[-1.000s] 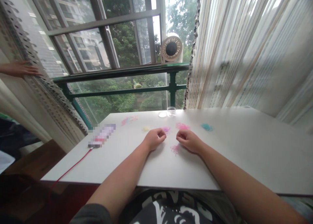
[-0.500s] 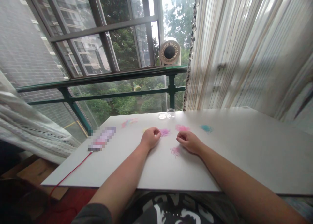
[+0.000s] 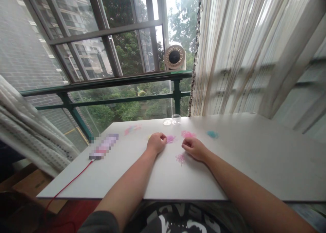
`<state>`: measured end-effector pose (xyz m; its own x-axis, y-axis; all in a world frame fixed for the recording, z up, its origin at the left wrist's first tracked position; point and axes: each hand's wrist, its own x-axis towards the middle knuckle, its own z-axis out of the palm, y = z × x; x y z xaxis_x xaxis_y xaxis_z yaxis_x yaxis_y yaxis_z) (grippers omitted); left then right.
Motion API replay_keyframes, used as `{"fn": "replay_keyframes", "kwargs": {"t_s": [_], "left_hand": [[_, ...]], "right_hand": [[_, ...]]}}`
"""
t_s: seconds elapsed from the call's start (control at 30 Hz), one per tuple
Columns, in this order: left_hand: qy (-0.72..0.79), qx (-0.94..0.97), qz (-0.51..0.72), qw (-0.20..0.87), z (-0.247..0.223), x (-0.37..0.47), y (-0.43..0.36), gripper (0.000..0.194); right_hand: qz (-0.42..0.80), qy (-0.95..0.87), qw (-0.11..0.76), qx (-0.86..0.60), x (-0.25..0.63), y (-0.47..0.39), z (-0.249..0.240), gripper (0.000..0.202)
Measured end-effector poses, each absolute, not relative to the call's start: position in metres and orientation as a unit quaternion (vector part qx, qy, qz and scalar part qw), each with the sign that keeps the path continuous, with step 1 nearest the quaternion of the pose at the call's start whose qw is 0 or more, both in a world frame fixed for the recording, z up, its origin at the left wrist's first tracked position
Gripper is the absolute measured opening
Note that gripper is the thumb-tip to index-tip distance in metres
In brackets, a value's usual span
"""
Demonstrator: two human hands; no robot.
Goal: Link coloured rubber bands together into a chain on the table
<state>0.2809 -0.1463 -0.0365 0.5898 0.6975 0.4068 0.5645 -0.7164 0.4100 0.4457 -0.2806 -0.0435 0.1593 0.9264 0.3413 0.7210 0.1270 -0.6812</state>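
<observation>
My left hand [image 3: 156,143] rests on the white table with thumb and forefinger curled together, right beside a small purple pile [image 3: 170,139]. Part of a yellow pile [image 3: 148,137] peeks out behind that hand. My right hand [image 3: 195,149] is closed too, its fingertips bent inward, between a bright pink pile [image 3: 188,134] behind it and a pale pink pile [image 3: 180,159] in front. The piles look like tiny thin loops, similar to rubber bands. Whatever either hand pinches is too small to make out.
Farther back are a teal pile [image 3: 212,134], a mixed-colour pile [image 3: 132,129], a clear round tub [image 3: 176,119] and a round lid [image 3: 167,122]. A blurred-out phone-like slab [image 3: 104,146] with a red cable [image 3: 71,182] lies left. Beyond the table stands a fan [image 3: 174,56].
The camera view has shifted slightly, moving the table a little left and down in the picture. Both hands keep nearly the same place and closed pose; the piles look unchanged.
</observation>
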Motion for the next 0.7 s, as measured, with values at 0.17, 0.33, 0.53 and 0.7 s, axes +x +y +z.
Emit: {"fn": "replay_keyframes", "kwargs": {"t_s": [0.17,0.33,0.53,0.7], "left_hand": [[0.361,0.881,0.280,0.122,-0.036,0.280,-0.146,0.019],[0.352,0.881,0.288,0.130,-0.037,0.273,-0.143,0.021],[0.343,0.877,0.295,0.163,-0.034,0.265,-0.146,0.021],[0.238,0.917,0.233,0.220,-0.029,0.264,-0.168,0.022]], "right_hand": [[0.136,-0.636,0.402,-0.645,0.445,-0.281,-0.043,0.012],[0.142,-0.634,0.399,-0.647,0.445,-0.281,-0.042,0.012],[0.132,-0.637,0.388,-0.653,0.445,-0.282,-0.042,0.013],[0.135,-0.641,0.386,-0.650,0.445,-0.282,-0.042,0.014]]}}
